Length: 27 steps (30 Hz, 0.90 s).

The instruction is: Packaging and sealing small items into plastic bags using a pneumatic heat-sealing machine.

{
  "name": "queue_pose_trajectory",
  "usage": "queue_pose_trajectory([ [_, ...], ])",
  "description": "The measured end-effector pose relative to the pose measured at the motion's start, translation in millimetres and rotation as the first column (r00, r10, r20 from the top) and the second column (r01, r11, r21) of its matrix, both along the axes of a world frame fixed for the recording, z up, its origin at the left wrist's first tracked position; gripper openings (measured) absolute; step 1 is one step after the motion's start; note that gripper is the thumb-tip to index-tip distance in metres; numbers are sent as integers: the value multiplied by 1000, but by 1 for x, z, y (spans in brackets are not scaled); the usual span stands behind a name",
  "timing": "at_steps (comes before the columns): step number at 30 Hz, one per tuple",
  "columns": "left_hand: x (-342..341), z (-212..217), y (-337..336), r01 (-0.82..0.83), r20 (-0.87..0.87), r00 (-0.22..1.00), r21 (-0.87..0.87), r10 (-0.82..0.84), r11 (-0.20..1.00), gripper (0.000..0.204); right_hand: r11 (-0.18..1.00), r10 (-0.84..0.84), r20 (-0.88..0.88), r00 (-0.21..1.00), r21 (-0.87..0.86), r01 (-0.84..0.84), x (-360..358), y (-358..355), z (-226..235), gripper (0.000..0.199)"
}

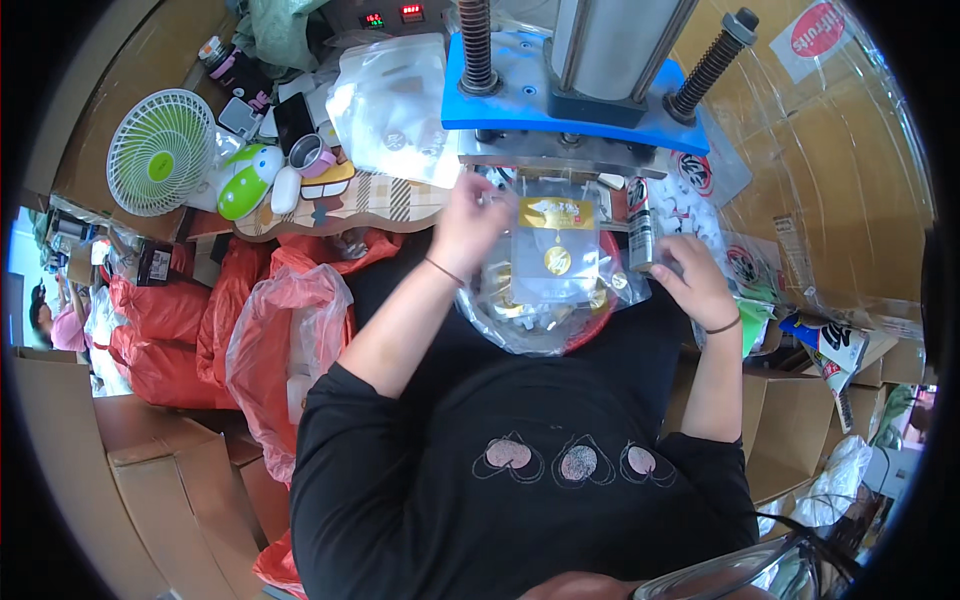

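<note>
In front of my chest, a clear pouch (556, 272) with a gold band and a round gold mark lies above a round basin (600, 330) lined with clear plastic. My left hand (470, 222) is at the pouch's upper left edge, its fingers bent and smeared by motion, so its grip cannot be made out. To the right of the pouch is a small dark-and-light cylinder (641, 235). My right hand (700, 288) is beside its lower end, thumb and forefinger apart; whether they touch it I cannot tell. Above both hands is a blue press (580, 105) with a metal bar.
Clear pouches (392, 115) lie stacked left of the press. A green-and-white fan (160, 152), a metal cup (312, 155) and a white mouse (286, 190) share that side. Red bags (165, 310) and cardboard boxes (165, 480) stand at left; more boxes (790, 425) are at right.
</note>
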<state>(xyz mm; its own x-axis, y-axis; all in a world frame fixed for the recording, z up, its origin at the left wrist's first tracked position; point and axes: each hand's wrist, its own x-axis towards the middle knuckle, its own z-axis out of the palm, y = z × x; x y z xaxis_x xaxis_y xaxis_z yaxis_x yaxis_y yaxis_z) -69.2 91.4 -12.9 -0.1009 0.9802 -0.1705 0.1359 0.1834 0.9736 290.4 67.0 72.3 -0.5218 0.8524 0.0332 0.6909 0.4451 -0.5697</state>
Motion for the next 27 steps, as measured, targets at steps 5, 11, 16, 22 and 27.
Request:
queue_pose_trajectory([
  [5, -99, 3, 27, 342, -943, 208, 320, 261, 884, 75, 979, -157, -193, 968, -161, 127, 3, 25, -21, 14],
  [11, -72, 16, -34, 494, -907, 411, 307, 93, 814, 21, 946, -241, -352, 904, 123, 301, 10, 20, -26, 12],
  [16, -36, 24, -57, 172, -99, 982, 139, -159, 975, 17, 997, -78, -519, 851, -41, 66, -42, 1, -20, 12],
  [22, 9, 35, -70, 380, -41, 925, 75, -378, 922, 17, 996, 58, -604, 795, -20, -88, -98, -5, 27, 18],
  [27, 37, 34, -83, 475, 433, 797, -23, -420, 880, 24, 980, 196, -303, 933, 82, -179, -93, 6, 38, 15],
])
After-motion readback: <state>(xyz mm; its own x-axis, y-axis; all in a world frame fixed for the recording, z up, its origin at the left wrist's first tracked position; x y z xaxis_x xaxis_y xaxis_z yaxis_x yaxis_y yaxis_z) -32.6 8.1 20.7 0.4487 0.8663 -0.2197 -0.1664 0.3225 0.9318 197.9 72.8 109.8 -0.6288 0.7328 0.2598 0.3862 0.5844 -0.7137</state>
